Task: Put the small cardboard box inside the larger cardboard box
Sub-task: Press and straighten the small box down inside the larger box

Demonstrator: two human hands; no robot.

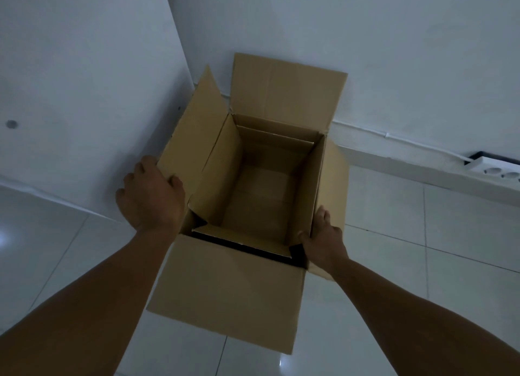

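A larger cardboard box [225,294] stands open on the floor in a room corner, its near and far flaps spread out. A small cardboard box [242,236], also open and empty, sits inside it, with a dark gap showing along its near wall. My left hand [152,191] curls its fingers over the edge of the raised left flap [194,125]. My right hand [323,242] pinches the right wall [318,178] at its near corner, thumb inside and fingers outside. I cannot tell which box that flap and wall belong to.
White walls [84,66] meet right behind the boxes. The floor [422,235] is glossy white tile. A white power strip [498,170] lies along the wall at the far right, with a cable running along the skirting.
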